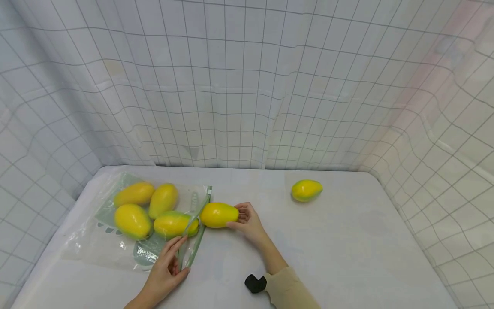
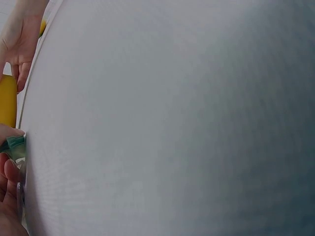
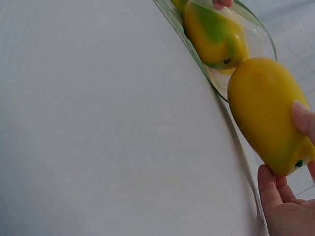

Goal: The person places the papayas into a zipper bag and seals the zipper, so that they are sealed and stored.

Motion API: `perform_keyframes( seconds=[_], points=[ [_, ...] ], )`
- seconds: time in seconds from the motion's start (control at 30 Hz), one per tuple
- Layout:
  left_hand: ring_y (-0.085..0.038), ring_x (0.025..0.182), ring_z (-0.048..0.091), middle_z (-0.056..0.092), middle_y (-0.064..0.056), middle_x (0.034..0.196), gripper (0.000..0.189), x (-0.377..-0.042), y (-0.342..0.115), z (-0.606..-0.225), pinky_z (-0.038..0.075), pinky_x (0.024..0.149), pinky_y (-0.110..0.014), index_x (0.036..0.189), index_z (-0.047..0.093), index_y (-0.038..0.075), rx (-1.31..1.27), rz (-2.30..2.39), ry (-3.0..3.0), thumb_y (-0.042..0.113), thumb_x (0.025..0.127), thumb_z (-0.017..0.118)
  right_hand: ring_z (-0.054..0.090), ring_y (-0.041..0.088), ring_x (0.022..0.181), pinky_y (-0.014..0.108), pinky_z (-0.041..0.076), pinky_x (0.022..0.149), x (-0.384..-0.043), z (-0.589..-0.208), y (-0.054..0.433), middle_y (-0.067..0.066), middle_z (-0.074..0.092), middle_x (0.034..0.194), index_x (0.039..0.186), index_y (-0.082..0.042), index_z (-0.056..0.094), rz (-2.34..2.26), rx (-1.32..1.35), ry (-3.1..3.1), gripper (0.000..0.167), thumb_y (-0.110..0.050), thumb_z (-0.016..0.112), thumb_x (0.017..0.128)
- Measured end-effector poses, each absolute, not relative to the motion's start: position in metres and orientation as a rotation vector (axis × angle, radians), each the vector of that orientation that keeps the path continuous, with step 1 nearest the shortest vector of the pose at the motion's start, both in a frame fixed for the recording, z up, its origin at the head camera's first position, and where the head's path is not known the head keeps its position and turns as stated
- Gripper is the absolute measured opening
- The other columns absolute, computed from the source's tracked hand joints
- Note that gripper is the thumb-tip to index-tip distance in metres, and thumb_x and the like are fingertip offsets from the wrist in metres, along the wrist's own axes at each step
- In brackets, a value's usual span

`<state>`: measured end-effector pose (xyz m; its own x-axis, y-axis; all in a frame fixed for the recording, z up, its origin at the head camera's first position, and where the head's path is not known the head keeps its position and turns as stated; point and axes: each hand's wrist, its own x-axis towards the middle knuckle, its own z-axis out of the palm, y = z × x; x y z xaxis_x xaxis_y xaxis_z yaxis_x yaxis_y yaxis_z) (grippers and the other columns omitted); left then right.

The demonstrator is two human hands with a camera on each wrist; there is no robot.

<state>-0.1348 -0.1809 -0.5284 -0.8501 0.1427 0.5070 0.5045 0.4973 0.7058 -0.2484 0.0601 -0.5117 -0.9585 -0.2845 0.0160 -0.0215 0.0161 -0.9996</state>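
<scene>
A clear zip-top plastic bag [image 1: 112, 257] with green print lies on the left of the table, several yellow-green papayas [image 1: 133, 221] inside it. My left hand [image 1: 167, 264] pinches the green-edged mouth of the bag, whose green strip [image 2: 16, 142] shows between the fingers in the left wrist view. Held by its narrow end, another papaya [image 1: 219, 215] is in my right hand [image 1: 250, 223], thumb on one side and fingers on the other. Its broad end is right at the bag's opening, close to a papaya [image 3: 216, 39] just inside.
One more papaya [image 1: 306, 190] lies by itself toward the back right of the white table [image 1: 347, 249]. A black strap piece [image 1: 255, 283] sits at my right sleeve. White grid-patterned curtains [image 1: 239, 107] enclose the table at the back and sides.
</scene>
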Motion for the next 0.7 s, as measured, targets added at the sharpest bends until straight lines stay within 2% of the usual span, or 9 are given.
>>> perform_keyframes(
  seconds=[0.17, 0.33, 0.57, 0.7],
  points=[
    [-0.004, 0.049, 0.037, 0.042, -0.014, 0.122, 0.084, -0.137, -0.184, -0.534, 0.033, 0.041, -0.01, 0.125, 0.047, -0.007, -0.559, -1.306, -2.356, -0.019, 0.048, 0.078, 0.055, 0.017, 0.093, 0.028, 0.048, 0.083, -0.25, -0.519, 0.054, 0.013, 0.052, 0.111, 0.116, -0.003, 0.044, -2.05, -0.326, 2.105, 0.052, -0.012, 0.074, 0.075],
    [-0.008, 0.047, 0.037, 0.042, -0.02, 0.118, 0.082, -0.134, -0.179, -0.523, 0.032, 0.041, -0.011, 0.121, 0.048, -0.012, -0.564, -1.295, -2.337, -0.024, 0.046, 0.075, 0.054, 0.017, 0.092, 0.027, 0.048, 0.082, -0.249, -0.518, 0.047, 0.011, 0.052, 0.109, 0.115, -0.005, 0.044, -2.026, -0.319, 2.121, 0.05, -0.016, 0.074, 0.076],
    [-0.011, 0.047, 0.037, 0.043, -0.023, 0.115, 0.077, -0.128, -0.172, -0.501, 0.033, 0.041, -0.013, 0.118, 0.048, -0.016, -0.572, -1.298, -2.34, -0.025, 0.046, 0.073, 0.053, 0.017, 0.089, 0.029, 0.047, 0.081, -0.25, -0.519, 0.033, 0.011, 0.051, 0.106, 0.114, -0.002, 0.044, -2.005, -0.319, 2.146, 0.047, -0.009, 0.073, 0.077],
    [-0.01, 0.047, 0.037, 0.043, -0.023, 0.117, 0.077, -0.128, -0.172, -0.5, 0.033, 0.041, -0.013, 0.119, 0.048, -0.015, -0.566, -1.308, -2.351, -0.025, 0.047, 0.073, 0.055, 0.017, 0.09, 0.03, 0.048, 0.083, -0.248, -0.52, 0.023, 0.009, 0.052, 0.105, 0.112, -0.004, 0.045, -2.01, -0.288, 2.165, 0.047, -0.01, 0.074, 0.076]
  ],
)
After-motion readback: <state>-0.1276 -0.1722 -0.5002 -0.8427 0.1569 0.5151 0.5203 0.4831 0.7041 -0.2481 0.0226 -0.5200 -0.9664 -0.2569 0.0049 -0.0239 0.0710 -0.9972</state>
